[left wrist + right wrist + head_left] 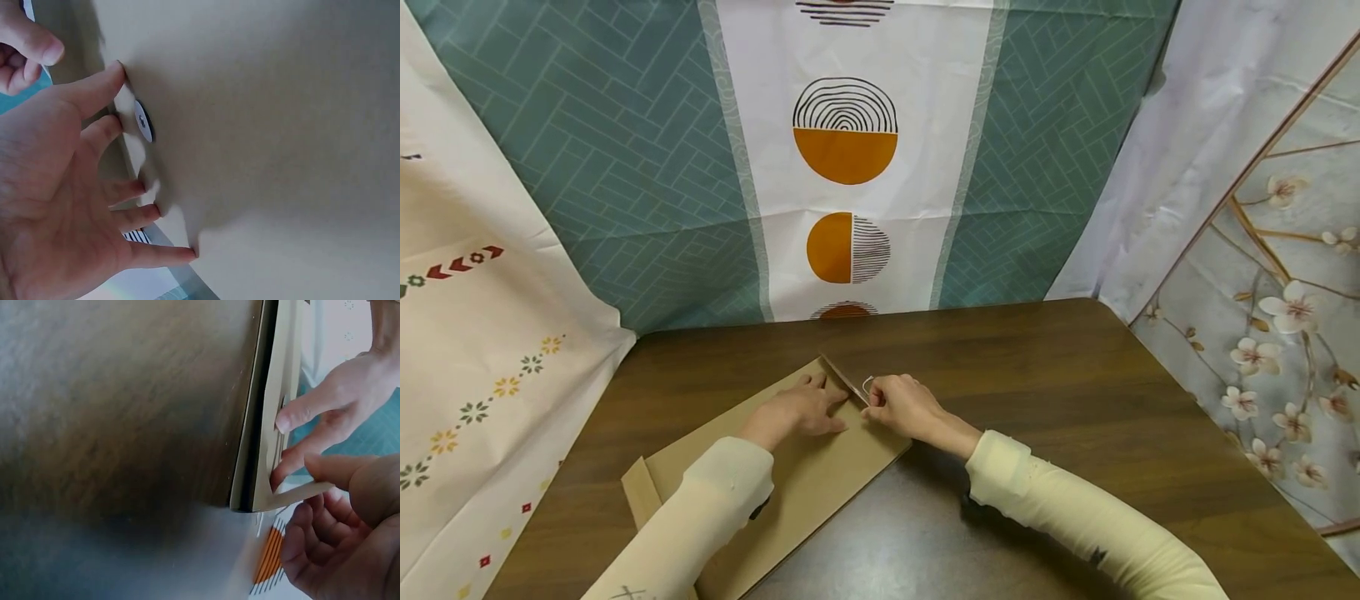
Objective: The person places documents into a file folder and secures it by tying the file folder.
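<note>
A brown kraft paper document envelope [820,475] lies slanted on the table. My left hand [801,408] rests on it with fingers spread, fingertips touching the paper near the far end. A round white button [144,120] on the envelope shows beside those fingers in the left wrist view. My right hand [910,407] pinches the edge of the narrow raised flap [303,495] between thumb and fingers at the envelope's far right corner. A thin white string [867,383] loops out beside the right fingers. Both hands are close together.
The dark wooden table [1037,383] extends around the envelope. A folded strip [642,492] stands up at the envelope's near left end. Behind the table hangs a green and white patterned cloth [647,167]; a floral cloth [1285,350] hangs at the right.
</note>
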Action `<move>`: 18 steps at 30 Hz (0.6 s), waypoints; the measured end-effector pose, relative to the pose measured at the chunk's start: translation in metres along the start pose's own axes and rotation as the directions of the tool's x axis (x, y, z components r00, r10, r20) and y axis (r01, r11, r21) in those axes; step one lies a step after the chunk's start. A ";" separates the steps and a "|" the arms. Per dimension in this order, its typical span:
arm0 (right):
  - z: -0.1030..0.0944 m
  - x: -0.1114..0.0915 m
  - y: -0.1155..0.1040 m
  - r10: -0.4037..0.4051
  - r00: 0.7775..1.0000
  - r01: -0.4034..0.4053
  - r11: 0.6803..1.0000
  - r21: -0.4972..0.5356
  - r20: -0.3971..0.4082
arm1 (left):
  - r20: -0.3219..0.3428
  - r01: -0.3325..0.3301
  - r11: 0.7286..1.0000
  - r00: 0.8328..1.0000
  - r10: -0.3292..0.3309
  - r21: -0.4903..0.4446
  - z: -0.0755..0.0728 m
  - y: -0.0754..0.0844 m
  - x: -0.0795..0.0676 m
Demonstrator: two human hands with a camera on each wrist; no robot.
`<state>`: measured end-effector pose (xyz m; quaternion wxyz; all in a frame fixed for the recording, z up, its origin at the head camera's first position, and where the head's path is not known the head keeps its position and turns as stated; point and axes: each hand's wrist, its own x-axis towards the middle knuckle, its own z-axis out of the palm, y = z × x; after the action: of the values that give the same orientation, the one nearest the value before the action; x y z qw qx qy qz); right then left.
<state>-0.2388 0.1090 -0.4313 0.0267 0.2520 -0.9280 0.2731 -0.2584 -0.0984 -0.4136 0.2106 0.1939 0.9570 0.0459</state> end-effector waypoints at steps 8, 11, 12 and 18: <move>-0.009 0.005 0.009 -0.148 0.982 0.150 0.989 -0.008 0.114 | -0.063 0.000 0.999 0.998 0.002 0.033 0.002 0.002 0.009; -0.015 0.008 0.016 -0.189 0.972 0.188 0.982 0.023 0.137 | -0.094 -0.003 1.000 0.996 0.005 0.014 0.004 0.000 0.012; -0.017 0.008 0.018 -0.198 0.970 0.194 0.980 0.040 0.141 | -0.105 -0.007 1.000 0.994 0.007 0.001 0.004 0.000 0.013; -0.022 0.009 0.030 -0.257 0.952 0.239 0.963 0.122 0.164 | -0.104 -0.011 0.993 0.995 -0.001 -0.115 0.003 -0.008 0.013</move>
<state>-0.2629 0.1381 -0.4258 -0.0351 0.3912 -0.8727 0.2902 -0.2710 -0.1010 -0.4232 0.1713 0.1812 0.9619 0.1119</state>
